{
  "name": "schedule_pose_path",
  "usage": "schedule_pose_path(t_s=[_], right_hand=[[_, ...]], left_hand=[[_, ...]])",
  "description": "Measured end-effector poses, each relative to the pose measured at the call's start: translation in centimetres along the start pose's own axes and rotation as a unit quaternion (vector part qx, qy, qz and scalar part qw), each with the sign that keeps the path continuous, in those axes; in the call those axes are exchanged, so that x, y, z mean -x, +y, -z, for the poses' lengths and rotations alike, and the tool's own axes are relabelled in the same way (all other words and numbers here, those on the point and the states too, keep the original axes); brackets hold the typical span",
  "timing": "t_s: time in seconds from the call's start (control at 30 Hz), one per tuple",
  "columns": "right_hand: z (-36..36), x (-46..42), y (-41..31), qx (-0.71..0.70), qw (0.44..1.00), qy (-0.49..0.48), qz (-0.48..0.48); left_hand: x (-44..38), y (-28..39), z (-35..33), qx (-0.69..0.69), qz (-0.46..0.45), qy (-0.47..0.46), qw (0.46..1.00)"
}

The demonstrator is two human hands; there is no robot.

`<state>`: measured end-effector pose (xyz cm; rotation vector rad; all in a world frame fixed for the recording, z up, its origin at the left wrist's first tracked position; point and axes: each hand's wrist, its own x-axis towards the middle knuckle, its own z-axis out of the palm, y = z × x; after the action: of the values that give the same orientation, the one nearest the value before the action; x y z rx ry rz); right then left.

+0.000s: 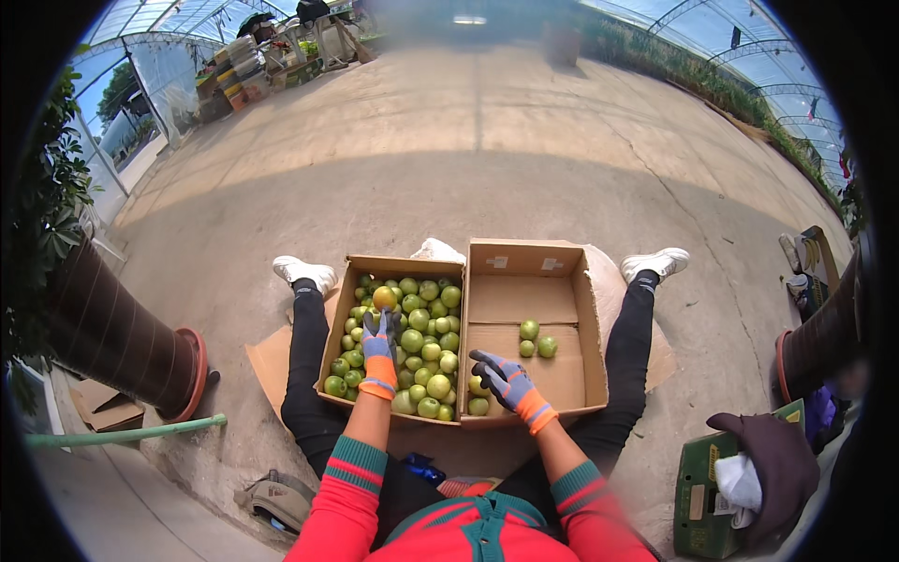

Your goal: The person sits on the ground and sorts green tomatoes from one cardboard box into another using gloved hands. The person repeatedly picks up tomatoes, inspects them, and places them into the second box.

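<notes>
My left hand (381, 338), in a grey and orange work glove with dark fingertips, is over the left cardboard box (337, 319). That box is filled with mostly green tomatoes (418, 320). Right at the left fingertips is an orange tomato (384, 298); whether they grip it or only touch it, I cannot tell. My right hand (507, 381), gloved alike, hovers above the near left part of the right cardboard box (520, 295), fingers apart and nothing visible in them. Three green tomatoes (547, 346) lie mid-box, and others (478, 406) rest beside the right hand.
The boxes stand side by side on a concrete floor (393, 190), between my outstretched legs (309, 351). Large brown planters (119, 323) flank me. A green pipe (140, 433) and a cap (277, 500) lie left; a green carton (702, 485) with cloths stands right.
</notes>
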<state>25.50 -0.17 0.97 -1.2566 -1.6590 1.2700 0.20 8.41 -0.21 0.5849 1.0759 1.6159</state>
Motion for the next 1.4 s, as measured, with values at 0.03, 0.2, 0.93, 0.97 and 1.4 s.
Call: schedule_pose_path(t_s=[0.03,0.2,0.93,0.97,1.4], right_hand=[[0.1,0.1,-0.2,-0.004,1.000,0.003,-0.008],[-0.3,-0.9,3.5,0.051,0.995,0.078,0.026],[8.1,-0.4,7.5,-0.045,0.973,0.161,-0.161],[7.8,0.1,7.1,-0.221,0.957,0.089,-0.166],[3.8,2.5,2.5,-0.158,0.974,-0.052,-0.154]], left_hand=[[-0.5,0.7,0.0,-0.031,-0.015,0.045,0.998],[5.0,-2.2,-1.1,-0.162,-0.071,-0.106,0.979],[14.8,-2.6,-3.3,-0.617,-0.324,-0.228,0.680],[14.9,-2.4,-3.6,-0.611,-0.337,-0.239,0.675],[11.4,-2.8,-3.7,-0.141,-0.108,-0.131,0.975]])
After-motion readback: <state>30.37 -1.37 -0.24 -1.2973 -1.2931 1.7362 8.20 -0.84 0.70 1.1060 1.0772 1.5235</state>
